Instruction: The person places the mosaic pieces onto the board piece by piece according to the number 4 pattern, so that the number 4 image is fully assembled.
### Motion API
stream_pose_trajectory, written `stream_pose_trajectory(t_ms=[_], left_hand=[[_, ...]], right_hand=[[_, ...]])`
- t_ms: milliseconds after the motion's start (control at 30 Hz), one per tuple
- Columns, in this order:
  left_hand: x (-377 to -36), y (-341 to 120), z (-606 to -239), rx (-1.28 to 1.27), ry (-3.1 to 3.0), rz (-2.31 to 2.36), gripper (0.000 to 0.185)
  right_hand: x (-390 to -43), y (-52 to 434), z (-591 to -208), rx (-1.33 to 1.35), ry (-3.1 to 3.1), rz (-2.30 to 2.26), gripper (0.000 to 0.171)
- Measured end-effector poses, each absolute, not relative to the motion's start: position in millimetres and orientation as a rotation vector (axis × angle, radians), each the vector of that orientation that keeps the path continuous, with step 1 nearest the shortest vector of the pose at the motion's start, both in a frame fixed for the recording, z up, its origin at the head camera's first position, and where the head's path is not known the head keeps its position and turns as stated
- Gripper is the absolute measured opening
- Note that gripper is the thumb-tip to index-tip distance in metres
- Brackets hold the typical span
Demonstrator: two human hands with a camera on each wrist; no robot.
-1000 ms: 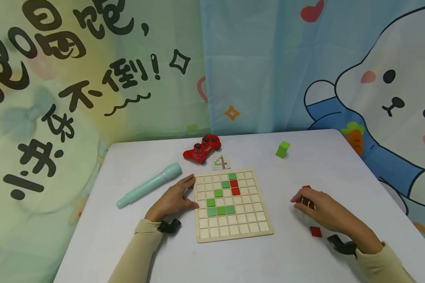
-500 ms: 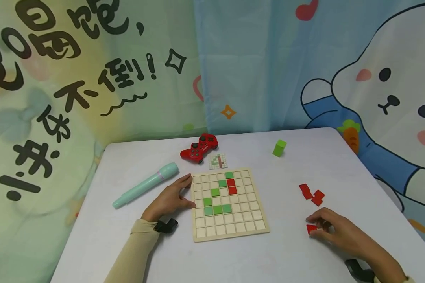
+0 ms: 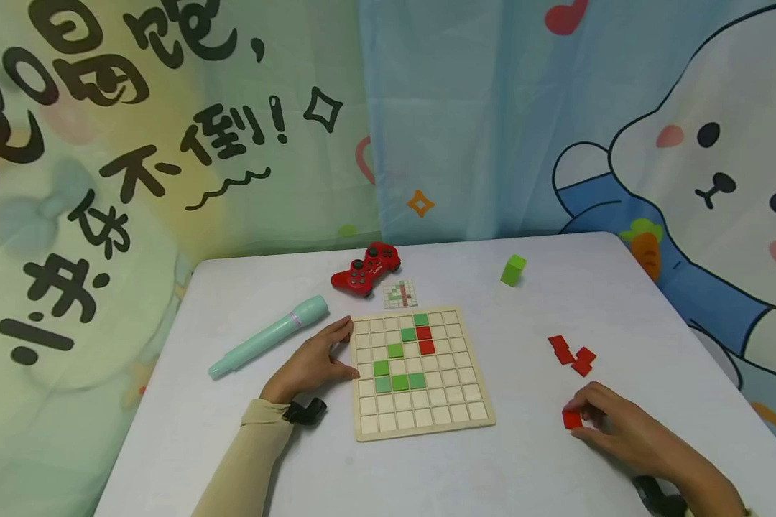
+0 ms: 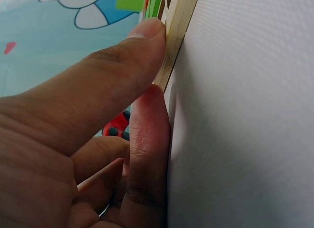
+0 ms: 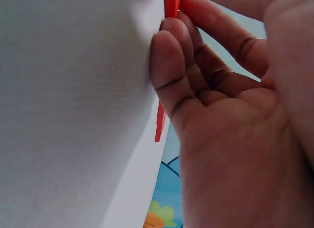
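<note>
A wooden grid board lies mid-table with several green tiles and two red tiles set in its cells. At the board's left edge rests my left hand, thumb and forefinger spread apart. Its thumb and a fingertip press against the board's wooden side in the left wrist view. Over to the right, my right hand pinches a red tile between thumb and forefinger, low over the white table. That tile shows as a thin edge in the right wrist view.
Several loose red tiles lie just beyond my right hand. A green block stack stands at the back right. Behind the board are a small pattern card and a red game controller. A mint-green tube lies to the left.
My right hand has come from above the loose red tiles back toward me and taken hold of the nearer red tile. My left hand has stayed at the board's edge.
</note>
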State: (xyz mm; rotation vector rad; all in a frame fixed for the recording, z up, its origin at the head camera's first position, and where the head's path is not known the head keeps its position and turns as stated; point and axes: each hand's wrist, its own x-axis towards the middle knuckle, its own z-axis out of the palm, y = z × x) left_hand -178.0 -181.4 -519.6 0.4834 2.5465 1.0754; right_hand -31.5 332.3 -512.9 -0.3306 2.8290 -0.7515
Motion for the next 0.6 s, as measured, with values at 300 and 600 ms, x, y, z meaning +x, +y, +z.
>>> stream_pose_trajectory(t_ms=[300,600], left_hand=[[-179,-182,-519,0.465,2.534,1.076,0.102],[-178,-182,-517,0.484,2.544,1.066,0.104]], right_hand=[[-52,317,-495,-0.423,2.860,-0.688,0.034],[-91,261,-464,-0.738,2.885,-0.693,0.030]])
